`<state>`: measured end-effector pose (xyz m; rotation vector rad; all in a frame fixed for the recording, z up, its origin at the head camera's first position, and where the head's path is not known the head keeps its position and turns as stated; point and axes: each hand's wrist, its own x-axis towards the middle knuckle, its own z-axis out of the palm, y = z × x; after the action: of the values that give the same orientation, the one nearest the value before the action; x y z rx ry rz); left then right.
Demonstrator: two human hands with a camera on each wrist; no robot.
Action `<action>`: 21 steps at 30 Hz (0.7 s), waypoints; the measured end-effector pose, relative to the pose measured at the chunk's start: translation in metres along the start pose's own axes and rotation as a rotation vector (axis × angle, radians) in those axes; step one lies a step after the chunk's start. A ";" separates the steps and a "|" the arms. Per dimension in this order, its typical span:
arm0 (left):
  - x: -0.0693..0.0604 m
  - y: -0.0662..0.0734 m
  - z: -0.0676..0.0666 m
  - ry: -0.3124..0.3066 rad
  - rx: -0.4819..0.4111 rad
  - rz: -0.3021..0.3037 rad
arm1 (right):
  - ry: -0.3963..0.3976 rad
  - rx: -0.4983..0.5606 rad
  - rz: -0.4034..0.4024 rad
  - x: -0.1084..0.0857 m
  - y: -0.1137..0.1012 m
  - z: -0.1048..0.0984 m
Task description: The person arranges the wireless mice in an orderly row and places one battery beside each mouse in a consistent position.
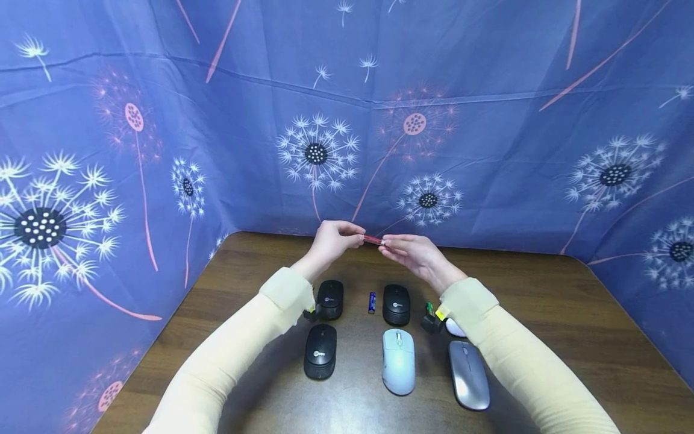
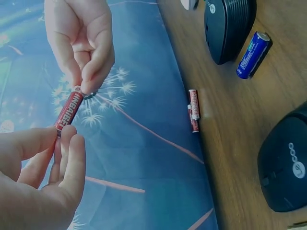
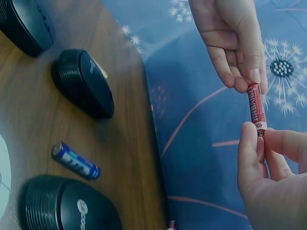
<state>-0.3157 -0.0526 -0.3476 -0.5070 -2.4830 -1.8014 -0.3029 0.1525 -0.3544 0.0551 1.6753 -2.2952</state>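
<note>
A red cylindrical battery is held up above the table's far edge, between my two hands. My left hand pinches one end with thumb and fingers. The other end sits between the thumb and fingertips of my right hand. In the right wrist view the same battery shows a silvery end beside the right fingers. Two more red batteries lie side by side near the table's edge in the left wrist view. A blue battery lies on the table between two black mice, nearer to me than the hands.
Black computer mice stand on the wooden table, with a pale blue mouse and a grey mouse. A green battery and a white mouse are partly covered by the right wrist. Behind hangs a blue dandelion-print cloth.
</note>
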 end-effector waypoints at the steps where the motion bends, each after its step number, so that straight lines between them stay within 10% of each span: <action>1: -0.002 0.000 -0.001 0.005 0.017 0.013 | -0.005 -0.004 -0.002 -0.001 0.000 0.002; 21: -0.055 -0.015 -0.033 0.103 0.154 0.125 | -0.101 -0.054 0.009 -0.013 0.016 0.040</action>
<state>-0.2733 -0.1005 -0.3620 -0.5325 -2.4365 -1.5367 -0.2802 0.1135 -0.3538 -0.0638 1.6823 -2.2062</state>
